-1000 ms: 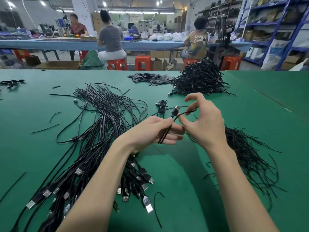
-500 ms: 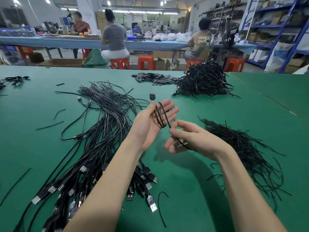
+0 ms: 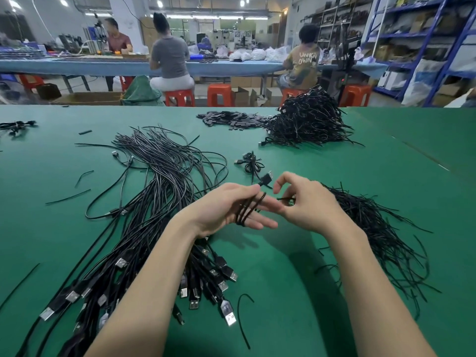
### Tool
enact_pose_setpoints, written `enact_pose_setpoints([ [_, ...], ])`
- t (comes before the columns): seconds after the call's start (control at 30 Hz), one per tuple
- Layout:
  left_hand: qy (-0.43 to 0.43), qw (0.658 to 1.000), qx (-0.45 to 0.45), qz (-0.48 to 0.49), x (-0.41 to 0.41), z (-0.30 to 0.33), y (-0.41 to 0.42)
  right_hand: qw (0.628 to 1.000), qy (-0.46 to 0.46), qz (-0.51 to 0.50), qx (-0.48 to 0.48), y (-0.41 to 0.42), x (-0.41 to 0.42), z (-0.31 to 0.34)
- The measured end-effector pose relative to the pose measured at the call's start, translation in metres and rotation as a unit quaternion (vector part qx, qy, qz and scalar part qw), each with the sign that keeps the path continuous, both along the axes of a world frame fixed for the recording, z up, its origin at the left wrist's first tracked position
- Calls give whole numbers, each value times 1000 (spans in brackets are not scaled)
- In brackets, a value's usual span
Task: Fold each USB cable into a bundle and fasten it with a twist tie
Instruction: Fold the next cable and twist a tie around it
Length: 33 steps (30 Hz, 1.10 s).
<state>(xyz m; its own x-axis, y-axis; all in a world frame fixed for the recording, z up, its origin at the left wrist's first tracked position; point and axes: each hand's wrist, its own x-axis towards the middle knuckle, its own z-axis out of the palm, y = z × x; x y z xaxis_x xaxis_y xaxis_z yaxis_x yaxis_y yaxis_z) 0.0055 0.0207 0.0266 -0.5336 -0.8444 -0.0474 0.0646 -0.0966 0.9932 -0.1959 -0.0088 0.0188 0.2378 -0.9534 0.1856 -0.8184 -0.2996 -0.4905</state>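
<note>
Looping round straight left hand (image 3: 226, 210) fingers, glossy black cable (image 3: 248, 208); right hand (image 3: 306, 204) pinches its thin end.

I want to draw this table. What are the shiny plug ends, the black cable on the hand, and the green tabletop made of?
Plug ends: probably metal, bright silver and glinting, in black matte housings that look like plastic.
Cable: likely rubbery plastic coating, smooth black, bending in soft loops round the left hand's fingers.
Green tabletop: dull, without glare; could be a felt or rubber mat, hard to tell.
</note>
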Motion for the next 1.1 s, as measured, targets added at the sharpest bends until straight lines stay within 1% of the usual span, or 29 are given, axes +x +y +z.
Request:
enact_pose_setpoints([
  [0.03, -10, 1000, 12, -2, 0, 0, -1, 998, -4, -17, -55, 0, -1, 1],
  [0.07, -21, 1000, 21, 1, -1, -1, -1, 994, -27, -35, -98, 0, -2, 3],
  [0.1, -34, 999, 26, 5, -1, -2, -2, 990, -53, -48, -121, 0, -3, 5],
  [0.17, -59, 998, 34, 10, -2, -5, -3, 987, -62, -79, -127, 1, -2, 8],
  [0.23, -87, 995, 30, 24, -5, -8, -5, 983, -33, -124, -131, 3, 3, 12],
  [0.3, -98, 993, 16, 65, -9, -11, -8, 981, -38, -147, -123, 4, 7, 14],
  [0.33, -89, 992, 9, 92, -10, -13, -10, 984, -64, -130, -98, 4, 9, 15],
  [0.4, -61, 987, -10, 146, -9, -14, -13, 986, -162, -45, -11, 4, 12, 19],
  [0.47, -9, 981, -16, 195, -9, -15, -16, 966, -244, 42, 73, 7, 17, 24],
  [0.53, 68, 973, -5, 223, -9, -12, -17, 949, -271, 110, 116, 11, 24, 25],
  [0.6, 121, 966, 1, 227, -11, -7, -17, 939, -276, 146, 143, 16, 32, 24],
  [0.67, 153, 961, 8, 229, -13, -4, -16, 934, -292, 124, 167, 18, 38, 20],
  [0.73, 200, 950, 15, 239, -16, -1, -16, 934, -302, 69, 181, 17, 41, 16],
  [0.83, 232, 932, 32, 278, -18, 1, -17, 951, -266, 25, 158, 14, 42, 11],
  [0.9, 251, 923, 50, 287, -20, 1, -17, 950, -275, 26, 145, 13, 42, 9],
  [1.03, 248, 920, 47, 301, -25, 1, -15, 920, -358, 35, 154, 13, 45, 7],
  [1.1, 246, 919, 43, 306, -27, 1, -16, 915, -359, 47, 177, 14, 45, 7],
])
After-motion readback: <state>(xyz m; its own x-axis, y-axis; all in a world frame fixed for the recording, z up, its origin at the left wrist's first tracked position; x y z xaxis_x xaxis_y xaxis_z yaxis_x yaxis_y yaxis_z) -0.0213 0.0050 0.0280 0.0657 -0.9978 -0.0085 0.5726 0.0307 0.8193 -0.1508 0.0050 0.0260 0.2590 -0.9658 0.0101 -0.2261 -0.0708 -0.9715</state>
